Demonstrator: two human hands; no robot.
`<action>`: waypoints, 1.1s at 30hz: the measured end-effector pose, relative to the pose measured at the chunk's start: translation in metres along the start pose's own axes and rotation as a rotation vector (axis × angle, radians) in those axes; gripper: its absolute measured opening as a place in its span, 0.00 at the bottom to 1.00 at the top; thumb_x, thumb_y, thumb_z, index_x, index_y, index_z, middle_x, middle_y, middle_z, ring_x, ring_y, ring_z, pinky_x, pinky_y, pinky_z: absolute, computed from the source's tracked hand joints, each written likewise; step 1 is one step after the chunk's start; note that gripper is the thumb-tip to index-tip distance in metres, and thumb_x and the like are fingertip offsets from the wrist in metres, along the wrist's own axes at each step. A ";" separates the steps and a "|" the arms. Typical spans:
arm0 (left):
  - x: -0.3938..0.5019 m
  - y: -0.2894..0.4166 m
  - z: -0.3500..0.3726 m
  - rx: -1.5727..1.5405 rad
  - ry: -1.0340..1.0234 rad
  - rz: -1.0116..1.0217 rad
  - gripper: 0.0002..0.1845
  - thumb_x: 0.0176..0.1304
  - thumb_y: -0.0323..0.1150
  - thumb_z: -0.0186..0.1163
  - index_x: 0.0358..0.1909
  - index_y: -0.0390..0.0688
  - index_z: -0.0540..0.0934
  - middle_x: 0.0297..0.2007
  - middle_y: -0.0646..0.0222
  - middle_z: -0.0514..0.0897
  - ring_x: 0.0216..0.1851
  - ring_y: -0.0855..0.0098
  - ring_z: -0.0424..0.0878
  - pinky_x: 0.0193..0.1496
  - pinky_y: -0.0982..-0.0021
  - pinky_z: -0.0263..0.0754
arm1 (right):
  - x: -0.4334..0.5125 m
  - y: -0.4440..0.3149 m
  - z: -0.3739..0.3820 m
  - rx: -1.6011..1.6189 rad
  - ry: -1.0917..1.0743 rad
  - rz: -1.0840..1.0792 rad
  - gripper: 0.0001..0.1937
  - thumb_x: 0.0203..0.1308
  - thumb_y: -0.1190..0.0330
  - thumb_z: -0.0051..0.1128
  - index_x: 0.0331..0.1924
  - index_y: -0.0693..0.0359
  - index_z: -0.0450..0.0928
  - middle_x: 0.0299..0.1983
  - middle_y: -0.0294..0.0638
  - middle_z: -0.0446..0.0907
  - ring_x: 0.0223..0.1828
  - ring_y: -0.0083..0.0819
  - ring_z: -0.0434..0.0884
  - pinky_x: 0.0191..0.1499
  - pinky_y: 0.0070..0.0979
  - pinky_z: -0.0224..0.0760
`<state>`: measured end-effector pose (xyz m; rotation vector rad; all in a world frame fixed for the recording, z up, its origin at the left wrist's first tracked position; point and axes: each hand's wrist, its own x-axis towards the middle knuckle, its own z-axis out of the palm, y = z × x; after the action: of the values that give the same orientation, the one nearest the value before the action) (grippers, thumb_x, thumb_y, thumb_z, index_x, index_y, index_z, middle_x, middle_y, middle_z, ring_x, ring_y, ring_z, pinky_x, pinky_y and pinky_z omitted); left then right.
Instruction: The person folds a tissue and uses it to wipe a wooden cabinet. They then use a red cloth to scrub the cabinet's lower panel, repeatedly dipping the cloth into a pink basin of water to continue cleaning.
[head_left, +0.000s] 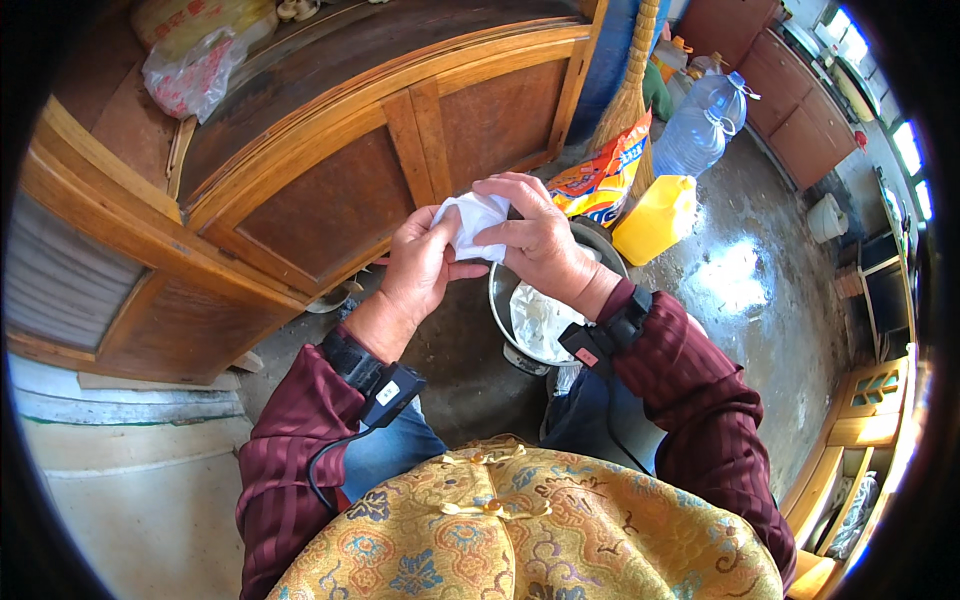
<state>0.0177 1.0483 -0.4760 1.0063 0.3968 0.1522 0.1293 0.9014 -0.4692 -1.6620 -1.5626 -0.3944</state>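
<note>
A crumpled white sheet, paper or thin cloth (471, 217), is held up between both hands in front of a wooden cabinet. My left hand (420, 262) grips its left side, with the thumb pressed on the sheet. My right hand (544, 240) pinches its right side between thumb and fingers. Below and partly behind my right hand stands a round metal pot (504, 330) on the floor. Crumpled whitish plastic or foil (544, 322) lies inside it. Part of the pot is hidden by my right hand and forearm.
The wooden cabinet (322, 202) runs along the left and front. Beyond the pot stand a yellow plastic jug (656, 221), an orange-yellow detergent bag (600, 176), a straw broom (626, 105) and large clear plastic bottles (694, 131). A white bucket (827, 219) is farther right on the shiny, wet-looking floor (750, 360).
</note>
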 end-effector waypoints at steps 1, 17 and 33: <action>0.001 0.001 0.000 -0.052 -0.045 -0.031 0.15 0.74 0.39 0.51 0.54 0.40 0.74 0.46 0.63 0.82 0.44 0.70 0.85 0.39 0.64 0.87 | 0.000 0.002 -0.003 -0.016 0.003 -0.007 0.10 0.38 0.76 0.67 0.29 0.55 0.87 0.57 0.45 0.75 0.61 0.50 0.72 0.60 0.42 0.71; 0.014 -0.014 -0.018 0.017 -0.158 -0.177 0.15 0.71 0.40 0.58 0.52 0.42 0.77 0.42 0.67 0.84 0.39 0.72 0.85 0.38 0.68 0.85 | 0.006 -0.010 -0.019 -0.162 -0.053 -0.079 0.12 0.38 0.73 0.67 0.32 0.59 0.86 0.56 0.43 0.76 0.62 0.47 0.72 0.60 0.43 0.69; 0.014 -0.021 -0.002 -0.106 -0.033 0.084 0.12 0.73 0.32 0.56 0.52 0.37 0.76 0.47 0.64 0.82 0.46 0.70 0.84 0.46 0.66 0.85 | -0.002 0.002 -0.003 0.012 0.005 0.099 0.14 0.42 0.82 0.60 0.35 0.60 0.85 0.56 0.48 0.76 0.61 0.52 0.72 0.60 0.42 0.70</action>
<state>0.0286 1.0427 -0.4982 0.9198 0.3131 0.2299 0.1320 0.8982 -0.4700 -1.7205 -1.4693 -0.3368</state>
